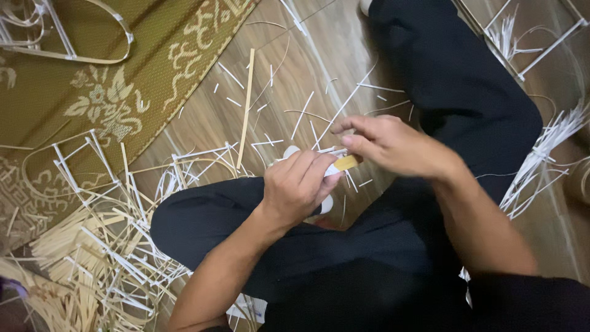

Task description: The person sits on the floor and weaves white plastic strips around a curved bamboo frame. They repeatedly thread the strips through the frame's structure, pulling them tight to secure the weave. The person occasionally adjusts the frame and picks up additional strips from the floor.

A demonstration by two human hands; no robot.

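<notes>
Hands meet over the lap of a person sitting cross-legged on a wooden floor (319, 55). The left hand (299, 184) is curled tight around a small white-wrapped bundle (332, 170), from which the tan end of a flat stick (346, 162) pokes out toward the right. The right hand (393, 144) comes in from the other side, its thumb and forefinger pinching at that tan end, the other fingers spread loosely above. The 2 hands touch at the stick, just above the gap between the black trouser legs (455, 80).

Short white offcuts (301, 117) lie scattered on the bare boards in front of the hands, and 1 long tan strip (246, 110) lies almost straight up and down among them. To the left, a thick heap of tan and white strips (92, 246) crowds against the left knee, spreading to the lower edge of the view. An olive mat with a pale flower pattern (104, 104) covers the upper left corner, its edge running diagonally across the floor. A fan of white strips (541, 160) lies just beside the right knee. The most open floor is the patch between the mat edge and the right leg.
</notes>
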